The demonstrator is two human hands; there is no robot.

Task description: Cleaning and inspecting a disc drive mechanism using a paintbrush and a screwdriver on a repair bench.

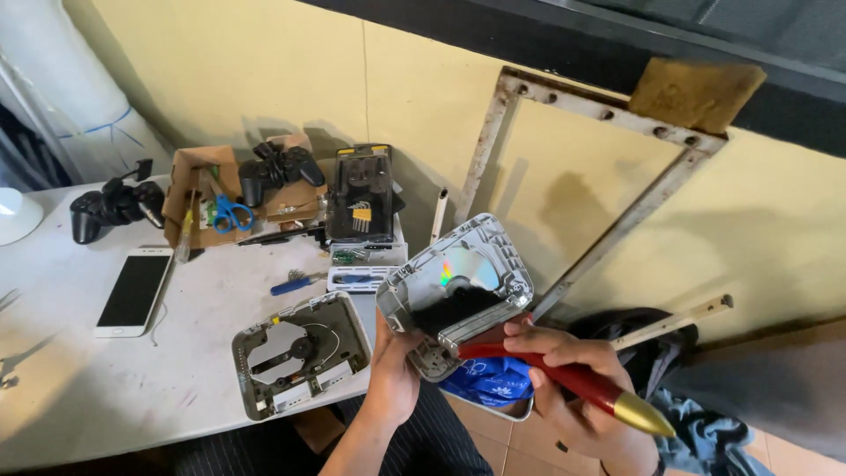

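You are sitting at a scuffed white tabletop [106, 388] pushed against a pale yellow wall, with a rusty metal frame [608, 167] leaning against that wall.

The thing in hand is a grey plastic disc-drive housing with a shiny disc seated in it [463, 273], held up off the table's right end, above your lap. Your left hand [394, 370] is clamped round its lower left corner, fingers wrapped underneath so the open face tilts toward you. Your right hand [564, 353] is closed tight on the red handle of a brush with a gold end cap [573, 379], and its black bristles rest on the housing's inner face, just below the disc.

It looks like you are in the middle of brushing dust out of the housing. A next stroke would want light pressure, kept off the disc's surface, with the left hand holding the shell steady.

Just left of the housing, a second opened grey drive mechanism [298, 353] lies flat on the table. Further left of it lies a white smartphone [134, 291]. Behind the housing stand a black tool case with hex keys [359, 198], a blue-handled screwdriver [295, 284], and a cardboard box holding blue scissors and a black game controller [233, 198]; another black controller [115, 207] sits beyond the phone.
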